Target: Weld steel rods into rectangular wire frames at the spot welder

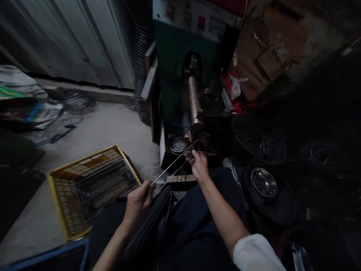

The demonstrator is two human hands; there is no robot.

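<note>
My left hand (138,200) is closed around the near end of a thin metal wire frame (172,164). Its two long wires slope up and away to the right. The far tip of the frame lies just below the copper-coloured electrode arm (194,99) of a green machine that looks like a spot welder (173,71). Beside that tip my right hand (199,165) has thumb and fingers pinched together; what they hold is too small and dark to make out. A round dish of small metal pieces (178,145) sits left of the electrodes.
A yellow crate (52,192) with wire frames stands on the floor at left. Dark rods (143,229) lie by my lap. At right are a shiny metal bowl (270,182) and a dark tray of metal pieces (282,150). Cardboard (270,62) lies behind.
</note>
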